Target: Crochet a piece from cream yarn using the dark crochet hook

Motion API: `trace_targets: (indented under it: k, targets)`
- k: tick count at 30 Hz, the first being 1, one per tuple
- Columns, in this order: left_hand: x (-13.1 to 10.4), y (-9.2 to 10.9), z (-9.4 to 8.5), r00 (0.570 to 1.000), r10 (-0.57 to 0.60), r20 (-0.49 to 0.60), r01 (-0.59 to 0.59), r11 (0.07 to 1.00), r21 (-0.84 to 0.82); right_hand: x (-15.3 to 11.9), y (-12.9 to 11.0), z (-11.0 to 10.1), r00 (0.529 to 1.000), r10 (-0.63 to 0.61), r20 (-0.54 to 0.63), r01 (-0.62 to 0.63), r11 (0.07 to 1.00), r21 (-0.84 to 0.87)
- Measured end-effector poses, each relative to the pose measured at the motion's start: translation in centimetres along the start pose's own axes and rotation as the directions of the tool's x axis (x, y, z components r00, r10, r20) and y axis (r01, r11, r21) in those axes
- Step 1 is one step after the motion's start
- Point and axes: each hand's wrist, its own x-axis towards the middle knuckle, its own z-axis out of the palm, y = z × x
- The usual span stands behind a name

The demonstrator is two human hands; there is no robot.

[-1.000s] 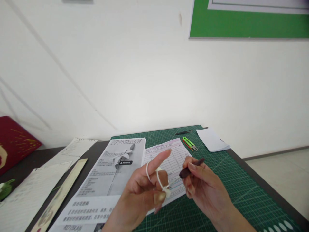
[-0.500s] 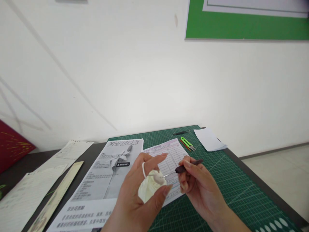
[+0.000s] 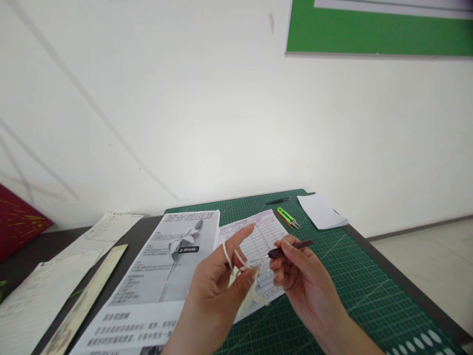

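Note:
White yarn (image 3: 238,256) loops around the raised index finger of my left hand (image 3: 218,291), whose thumb pinches the yarn near its tip. Below that thumb a pale yarn ball and a loose tail show in part. My right hand (image 3: 306,276) grips a hook with a dark brown handle (image 3: 291,249). Its thin metal shaft points left and reaches the yarn by my left fingertips. Whether the hook tip is through a loop is too small to tell.
Under the hands lie a printed chart (image 3: 264,229) and a green cutting mat (image 3: 343,276). Behind are green snips (image 3: 286,216), black tweezers (image 3: 278,201) and white paper (image 3: 320,212). Printed sheets (image 3: 148,281) and a long strip (image 3: 88,296) are at left.
My left thumb has closed in and now pinches the yarn, and a second strand runs off the index finger. The yarn ball is more hidden, with a tail hanging out to the right.

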Motion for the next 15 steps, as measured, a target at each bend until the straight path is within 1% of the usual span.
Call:
trace_targets:
  k: [2, 6, 10, 12, 15]
  targets:
    - [0.1, -0.3, 0.1, 1.000, -0.007, 0.008, 0.007, 1.000, -0.026, 0.0, 0.1, 0.0, 1.000, -0.020, -0.003, 0.020, 1.000, -0.008]
    - [0.2, -0.8, 0.4, 0.999, -0.035, -0.023, 0.034, 0.998, -0.043, -0.2, 0.2, 0.0, 0.997, -0.076, -0.009, 0.076, 0.996, -0.040]
    - [0.3, -1.4, 0.5, 0.998, -0.040, -0.054, 0.040, 0.999, 0.004, -0.3, 0.4, 0.1, 0.994, -0.107, 0.005, 0.107, 0.992, -0.069]
    - [0.3, -1.6, 0.5, 0.997, -0.053, -0.049, 0.054, 0.998, 0.020, -0.4, 0.5, 0.1, 0.995, -0.100, 0.010, 0.100, 0.992, -0.071]
    - [0.4, -1.8, 0.5, 0.995, -0.096, -0.014, 0.097, 0.995, 0.016, -0.4, 0.6, 0.0, 0.995, -0.096, 0.008, 0.097, 0.993, -0.064]
